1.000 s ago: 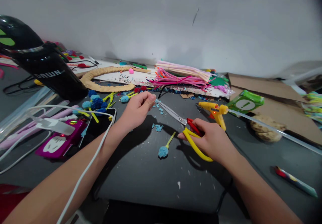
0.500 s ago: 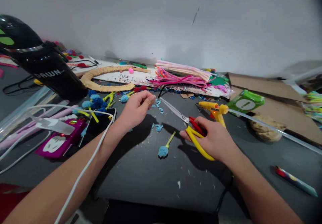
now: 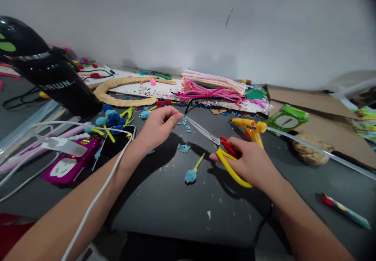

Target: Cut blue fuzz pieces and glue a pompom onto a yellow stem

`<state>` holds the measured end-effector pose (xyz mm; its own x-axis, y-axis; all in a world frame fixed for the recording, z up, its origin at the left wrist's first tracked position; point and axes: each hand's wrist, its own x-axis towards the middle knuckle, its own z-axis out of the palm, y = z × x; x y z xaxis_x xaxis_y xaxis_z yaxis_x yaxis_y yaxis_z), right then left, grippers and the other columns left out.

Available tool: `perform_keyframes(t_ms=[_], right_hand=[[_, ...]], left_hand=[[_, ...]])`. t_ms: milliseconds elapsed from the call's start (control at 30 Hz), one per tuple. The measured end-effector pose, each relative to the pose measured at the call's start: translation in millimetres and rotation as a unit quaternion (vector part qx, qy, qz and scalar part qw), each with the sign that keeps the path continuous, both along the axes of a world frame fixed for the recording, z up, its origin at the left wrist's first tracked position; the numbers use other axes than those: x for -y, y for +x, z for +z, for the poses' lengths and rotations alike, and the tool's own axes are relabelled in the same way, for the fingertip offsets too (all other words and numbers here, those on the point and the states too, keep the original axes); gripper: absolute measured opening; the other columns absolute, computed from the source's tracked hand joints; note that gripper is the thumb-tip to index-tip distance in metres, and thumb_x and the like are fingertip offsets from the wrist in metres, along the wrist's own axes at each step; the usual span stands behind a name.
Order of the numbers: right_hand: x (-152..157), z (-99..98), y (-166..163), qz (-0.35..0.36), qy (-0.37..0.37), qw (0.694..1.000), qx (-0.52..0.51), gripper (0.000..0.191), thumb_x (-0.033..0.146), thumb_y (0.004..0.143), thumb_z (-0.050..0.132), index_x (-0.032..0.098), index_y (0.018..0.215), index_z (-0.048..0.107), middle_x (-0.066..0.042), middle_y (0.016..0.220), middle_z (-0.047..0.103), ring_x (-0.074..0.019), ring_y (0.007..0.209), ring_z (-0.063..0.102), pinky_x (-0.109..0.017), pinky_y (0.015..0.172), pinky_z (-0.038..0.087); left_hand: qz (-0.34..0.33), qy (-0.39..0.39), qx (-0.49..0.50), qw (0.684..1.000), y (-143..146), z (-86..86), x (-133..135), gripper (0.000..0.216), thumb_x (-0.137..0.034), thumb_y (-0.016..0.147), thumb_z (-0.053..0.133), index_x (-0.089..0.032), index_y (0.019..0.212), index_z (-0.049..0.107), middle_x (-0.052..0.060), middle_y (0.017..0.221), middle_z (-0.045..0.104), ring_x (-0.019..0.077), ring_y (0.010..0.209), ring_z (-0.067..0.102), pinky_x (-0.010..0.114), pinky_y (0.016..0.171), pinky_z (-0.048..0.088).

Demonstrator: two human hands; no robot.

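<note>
My left hand (image 3: 161, 126) is closed in a pinch above the dark table; whatever its fingertips hold is too small to make out. My right hand (image 3: 245, 159) grips scissors (image 3: 216, 139) with yellow and red handles. Their blades point up and left, the tips close to my left fingertips and nearly together. Several small light-blue cut pieces (image 3: 185, 148) lie on the table below the blades. Nearer to me, a light-blue pompom flower (image 3: 190, 176) with a short yellow-green stem rests between my hands.
A yellow glue gun (image 3: 249, 125) with a long clear stick stands right, by a green packet (image 3: 288, 118). Pink pipe cleaners (image 3: 211, 90) lie at the back. To the left are a black bottle (image 3: 67, 81), blue pompoms (image 3: 113, 118), a purple power bank (image 3: 72, 161) and a white cable over my forearm.
The scissor blades have drawn closer together, their tips shifting slightly left towards my left fingertips. Both hands stay in nearly the same place.
</note>
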<state>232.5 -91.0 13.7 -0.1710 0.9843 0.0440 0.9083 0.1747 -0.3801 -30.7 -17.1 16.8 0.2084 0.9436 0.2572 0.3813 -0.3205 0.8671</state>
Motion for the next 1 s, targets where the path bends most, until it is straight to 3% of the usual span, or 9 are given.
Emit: perform_keyframes(t_ms=[533, 1000], right_hand=[[-1.7, -1.6, 1.6, 0.01, -0.028, 0.999, -0.011, 0.051, 0.071, 0.077, 0.06, 0.022, 0.066, 0.048, 0.003, 0.055, 0.05, -0.0132, 0.054, 0.042, -0.026, 0.051, 0.025], [-1.2, -1.2, -0.5, -0.011, -0.035, 0.999, -0.002, 0.05, 0.067, 0.073, 0.066, 0.023, 0.066, 0.043, 0.003, 0.057, 0.054, -0.0132, 0.055, 0.041, -0.026, 0.052, 0.027]], left_hand=[[0.005, 0.006, 0.0, 1.0, 0.1, -0.2, 0.3, 0.024, -0.034, 0.088, 0.058, -0.016, 0.072, 0.056, -0.004, 0.058, 0.044, 0.0092, 0.052, 0.035, 0.023, 0.049, 0.028], [0.009, -0.009, 0.018, 1.0, 0.4, -0.5, 0.2, 0.022, -0.032, 0.088, 0.058, -0.015, 0.075, 0.059, -0.004, 0.061, 0.047, 0.0086, 0.053, 0.038, 0.022, 0.05, 0.029]])
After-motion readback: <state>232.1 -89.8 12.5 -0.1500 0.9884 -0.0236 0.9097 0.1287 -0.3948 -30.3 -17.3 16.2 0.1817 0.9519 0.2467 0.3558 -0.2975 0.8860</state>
